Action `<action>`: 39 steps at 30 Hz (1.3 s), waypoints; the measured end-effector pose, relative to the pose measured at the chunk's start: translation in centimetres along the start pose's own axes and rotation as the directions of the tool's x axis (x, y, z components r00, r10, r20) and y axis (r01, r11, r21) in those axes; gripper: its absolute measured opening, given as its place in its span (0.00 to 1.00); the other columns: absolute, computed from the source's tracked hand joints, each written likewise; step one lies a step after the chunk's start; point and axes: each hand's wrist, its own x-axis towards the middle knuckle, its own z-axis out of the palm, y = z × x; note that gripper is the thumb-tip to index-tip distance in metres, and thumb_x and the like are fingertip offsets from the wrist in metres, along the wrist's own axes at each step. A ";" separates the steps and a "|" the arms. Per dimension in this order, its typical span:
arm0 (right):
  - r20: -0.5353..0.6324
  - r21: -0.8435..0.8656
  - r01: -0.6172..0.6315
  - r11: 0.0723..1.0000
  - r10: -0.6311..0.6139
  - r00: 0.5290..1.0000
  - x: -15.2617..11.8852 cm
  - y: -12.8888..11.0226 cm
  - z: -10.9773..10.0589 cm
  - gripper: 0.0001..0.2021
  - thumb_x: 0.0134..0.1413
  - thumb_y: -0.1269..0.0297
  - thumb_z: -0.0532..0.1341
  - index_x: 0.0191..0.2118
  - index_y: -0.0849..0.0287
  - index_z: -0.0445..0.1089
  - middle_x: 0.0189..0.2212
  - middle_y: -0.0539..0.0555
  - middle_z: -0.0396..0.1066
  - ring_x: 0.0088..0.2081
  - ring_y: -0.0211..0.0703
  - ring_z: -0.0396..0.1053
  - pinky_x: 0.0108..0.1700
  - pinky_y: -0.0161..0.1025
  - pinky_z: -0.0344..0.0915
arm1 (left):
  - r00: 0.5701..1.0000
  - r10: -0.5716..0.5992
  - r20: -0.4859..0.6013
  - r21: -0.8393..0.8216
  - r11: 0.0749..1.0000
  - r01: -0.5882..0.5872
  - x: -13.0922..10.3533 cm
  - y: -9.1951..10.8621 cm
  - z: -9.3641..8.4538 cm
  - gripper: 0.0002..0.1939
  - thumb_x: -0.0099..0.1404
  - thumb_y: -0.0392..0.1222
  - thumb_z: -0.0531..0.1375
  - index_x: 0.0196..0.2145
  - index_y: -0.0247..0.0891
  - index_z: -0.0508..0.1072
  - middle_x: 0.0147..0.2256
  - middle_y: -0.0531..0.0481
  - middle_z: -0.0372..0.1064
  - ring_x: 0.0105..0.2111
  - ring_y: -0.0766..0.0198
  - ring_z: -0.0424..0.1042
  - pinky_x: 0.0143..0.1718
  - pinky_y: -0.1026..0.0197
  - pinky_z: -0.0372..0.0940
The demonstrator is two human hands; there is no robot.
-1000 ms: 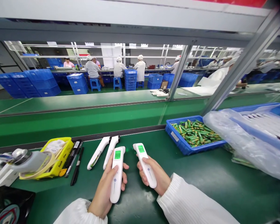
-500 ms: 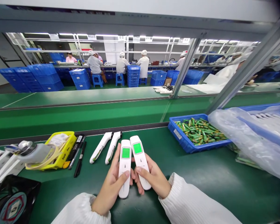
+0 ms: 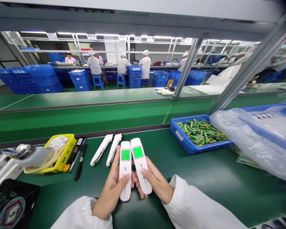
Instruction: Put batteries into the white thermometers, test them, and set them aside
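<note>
My left hand [image 3: 112,187] is wrapped round a white infrared thermometer [image 3: 125,170], its thumb on the lower front. A second infrared thermometer [image 3: 141,165] is in my right hand [image 3: 157,181], with the thumb near the button below its screen. Both screens glow green, and the two thermometers stand side by side with their faces toward me. Beyond my left hand, two more white thermometers [image 3: 102,150] lie on their sides on the green table [image 3: 193,187]. Their handles look uncovered along one edge, with green showing inside.
A blue tray [image 3: 181,140] of green batteries stands at the right, beside a plastic bag [image 3: 248,143]. On the left are a yellow basket [image 3: 70,149], black pens [image 3: 80,163], a pump bottle [image 3: 35,157] and a black fan [image 3: 14,203]. Co-workers [image 3: 145,66] are at far benches.
The whole view has shifted slightly, with things now a little further left. My right thumb has moved slightly on its thermometer, uncovering a mark below. Both hands keep their hold.
</note>
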 end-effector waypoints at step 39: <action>-0.110 -0.409 -0.050 0.911 0.005 0.994 0.5 0.9 0.2 0.24 0.52 0.47 0.60 0.20 0.66 0.65 0.15 0.45 0.53 0.19 0.29 0.48 0.20 0.30 0.44 | 0.929 0.218 -0.298 0.221 0.963 -0.155 0.5 -0.5 -0.2 0.50 0.54 0.40 0.66 0.63 0.55 0.37 0.64 0.47 0.48 0.55 0.53 0.62 0.51 0.56 0.63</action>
